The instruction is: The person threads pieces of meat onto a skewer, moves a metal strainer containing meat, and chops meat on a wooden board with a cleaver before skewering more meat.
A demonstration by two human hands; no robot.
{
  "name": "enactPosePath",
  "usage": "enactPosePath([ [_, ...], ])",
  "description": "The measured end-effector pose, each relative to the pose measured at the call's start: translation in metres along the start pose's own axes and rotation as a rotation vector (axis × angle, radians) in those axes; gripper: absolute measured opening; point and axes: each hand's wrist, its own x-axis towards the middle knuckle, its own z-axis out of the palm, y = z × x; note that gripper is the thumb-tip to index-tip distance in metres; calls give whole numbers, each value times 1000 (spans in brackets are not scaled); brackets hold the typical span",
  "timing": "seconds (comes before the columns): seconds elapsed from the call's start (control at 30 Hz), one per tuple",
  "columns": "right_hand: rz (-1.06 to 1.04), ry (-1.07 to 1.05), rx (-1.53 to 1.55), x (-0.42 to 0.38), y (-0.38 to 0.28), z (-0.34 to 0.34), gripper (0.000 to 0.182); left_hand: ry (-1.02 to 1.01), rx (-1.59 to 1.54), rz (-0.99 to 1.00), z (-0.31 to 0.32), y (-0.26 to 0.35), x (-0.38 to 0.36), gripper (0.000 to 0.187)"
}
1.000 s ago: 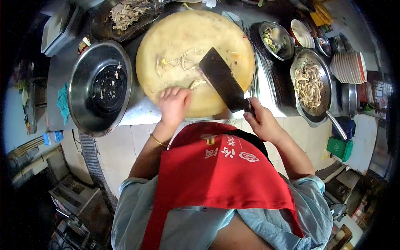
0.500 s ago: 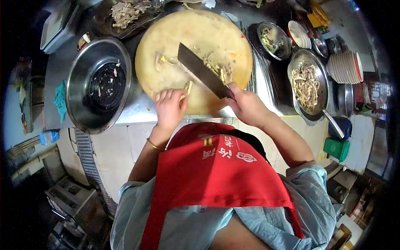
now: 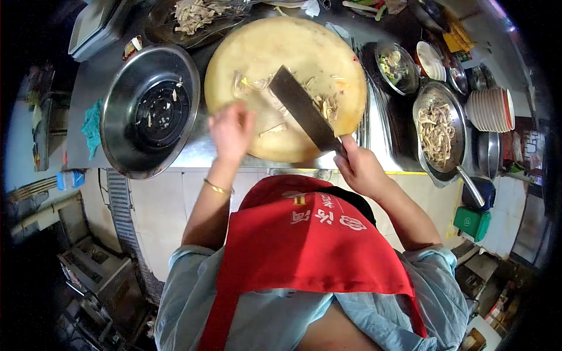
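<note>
The right hand (image 3: pixel 363 169) is closed around the handle of a dark, broad-bladed metal cleaver (image 3: pixel 304 108), its blade over the round, pale-yellow cutting board (image 3: pixel 281 44) ahead. Pale shredded strips (image 3: pixel 328 105) lie just beyond that grip, beside the blade. The left hand (image 3: pixel 230 131), blurred, has curled fingers near the board's edge; whether it holds anything I cannot tell. Left of it sits a round steel basin (image 3: pixel 115 117); right of the cleaver grip, a perforated steel strainer (image 3: pixel 452 96) of strips.
</note>
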Motion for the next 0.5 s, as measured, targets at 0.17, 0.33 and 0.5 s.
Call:
enactPosePath([
  [0.17, -79, -248, 80, -8, -21, -5, 29, -81, 80, -109, 7, -20, 69, 22],
  [0.33, 141, -98, 261, -3, 9, 2, 28, -184, 37, -194, 16, -37, 89, 26],
  [0.5, 204, -61, 302, -18, 28, -11, 25, -181, -860, -468, 24, -35, 75, 15],
])
